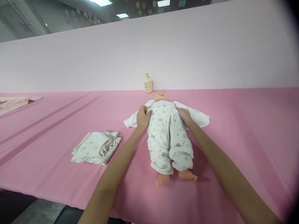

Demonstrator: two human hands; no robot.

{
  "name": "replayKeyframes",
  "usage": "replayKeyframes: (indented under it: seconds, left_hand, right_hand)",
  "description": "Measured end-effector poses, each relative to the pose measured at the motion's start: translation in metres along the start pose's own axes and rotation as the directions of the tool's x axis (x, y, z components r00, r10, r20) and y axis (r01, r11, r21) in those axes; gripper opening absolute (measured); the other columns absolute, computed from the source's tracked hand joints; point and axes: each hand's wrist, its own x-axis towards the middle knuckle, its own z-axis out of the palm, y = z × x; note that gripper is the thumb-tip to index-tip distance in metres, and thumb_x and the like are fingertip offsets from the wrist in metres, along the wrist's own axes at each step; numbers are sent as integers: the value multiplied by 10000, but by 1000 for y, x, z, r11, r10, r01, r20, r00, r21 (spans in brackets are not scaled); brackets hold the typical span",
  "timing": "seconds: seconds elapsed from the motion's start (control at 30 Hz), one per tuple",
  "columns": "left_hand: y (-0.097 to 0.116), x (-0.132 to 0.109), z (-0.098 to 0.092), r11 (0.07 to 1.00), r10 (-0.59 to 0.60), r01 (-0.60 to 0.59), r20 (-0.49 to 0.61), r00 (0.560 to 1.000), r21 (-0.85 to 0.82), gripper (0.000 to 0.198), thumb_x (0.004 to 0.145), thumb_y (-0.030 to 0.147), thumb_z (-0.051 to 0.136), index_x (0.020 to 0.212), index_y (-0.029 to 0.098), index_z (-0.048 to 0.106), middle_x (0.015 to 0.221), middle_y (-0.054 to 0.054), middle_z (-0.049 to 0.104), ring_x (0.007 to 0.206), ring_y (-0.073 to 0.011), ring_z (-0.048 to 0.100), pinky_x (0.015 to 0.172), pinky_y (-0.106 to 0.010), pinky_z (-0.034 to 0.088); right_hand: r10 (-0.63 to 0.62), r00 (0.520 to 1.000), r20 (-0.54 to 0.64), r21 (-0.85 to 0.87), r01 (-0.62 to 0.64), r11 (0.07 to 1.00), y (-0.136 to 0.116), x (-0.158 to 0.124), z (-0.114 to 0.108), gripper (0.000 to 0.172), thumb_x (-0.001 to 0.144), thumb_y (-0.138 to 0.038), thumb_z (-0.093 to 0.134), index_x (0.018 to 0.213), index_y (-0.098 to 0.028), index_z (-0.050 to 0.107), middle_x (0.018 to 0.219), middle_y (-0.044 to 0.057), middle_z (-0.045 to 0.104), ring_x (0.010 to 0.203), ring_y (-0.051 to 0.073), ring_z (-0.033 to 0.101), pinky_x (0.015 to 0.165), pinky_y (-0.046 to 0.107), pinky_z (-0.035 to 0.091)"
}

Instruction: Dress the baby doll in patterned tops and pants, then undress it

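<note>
A baby doll (161,96) lies on its back, head toward the wall and bare feet toward me. White patterned pants (160,133) cover its legs and reach high up its torso. Its white top (198,117) has the sleeves spread out to both sides. At the left edge of the waist, my left hand (143,118) is closed on the pants, thumb on top. My right hand (185,116) grips the opposite edge, its fingertips partly hidden by the cloth.
Pink cloth (58,121) covers the table. To the left of my left forearm lies a folded patterned cloth (93,147). A cream pump bottle (148,84) stands by the white wall (210,56), behind the doll's head. A pale pink cloth (16,103) rests at far left.
</note>
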Motion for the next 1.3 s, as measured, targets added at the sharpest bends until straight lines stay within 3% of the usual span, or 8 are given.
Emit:
replayKeyframes:
  seconds: [0.2,0.37,0.57,0.8,1.0,1.17,1.23,1.3]
  left_hand:
    - [3,12,-20,992,33,-59,218,975,111,146,748,130,504,780,212,621,817,-55,639,732,-199,581,729,-311,438]
    - [8,17,-34,976,-211,205,535,818,71,270,728,165,557,968,248,649,562,-1,597,488,-184,527,576,-300,428]
    - [6,22,-40,780,-77,-129,298,951,612,285,855,161,403,1067,175,593,1042,-166,625,984,-304,586,797,-374,438]
    - [-26,20,-44,694,-304,23,264,915,720,277,918,315,349,978,149,563,952,-181,636,938,-309,619,796,-398,445]
    - [-28,33,-59,809,-236,103,160,958,578,165,879,270,404,899,185,545,939,-150,643,905,-296,614,758,-383,443]
    - [20,38,-54,950,-303,299,-34,952,-87,156,844,300,493,890,174,573,849,-74,629,755,-198,605,689,-309,464]
    - [49,23,-41,920,-274,290,98,957,-264,209,849,307,482,983,181,581,849,-47,622,664,-155,585,624,-279,462]
    - [76,0,-28,981,-65,109,257,964,-160,224,865,327,463,1008,203,584,843,-25,619,603,-128,554,587,-262,442]
  right_hand:
    - [32,996,81,-16,-31,999,-11,-10,-9,182,703,-360,601,634,-194,576,618,2,580,610,148,493,534,272,404]
    - [10,985,169,-132,12,991,-32,-8,-22,97,693,-283,612,668,-190,602,605,10,569,539,138,483,500,280,399]
    - [-336,941,-44,-603,243,760,-30,9,-57,202,707,-215,576,891,-171,645,975,105,662,918,248,595,817,385,451]
    - [-93,981,170,-817,193,544,-8,19,-92,472,691,-269,647,1148,-154,627,1117,139,656,994,303,580,785,384,434]
    - [-133,988,83,-712,152,686,-16,21,-109,221,708,-207,542,828,-170,723,891,87,692,820,224,596,702,323,424]
    - [-100,995,-14,-498,80,864,-37,13,-103,152,695,-219,554,755,-164,682,746,58,643,657,168,547,608,284,417]
    - [-28,999,22,-324,34,945,-49,5,-94,111,703,-231,570,724,-157,650,667,37,599,586,141,514,535,254,400]
    - [34,998,43,-172,-26,985,-60,-2,-85,95,713,-233,587,708,-146,625,634,26,569,569,130,506,499,235,395]
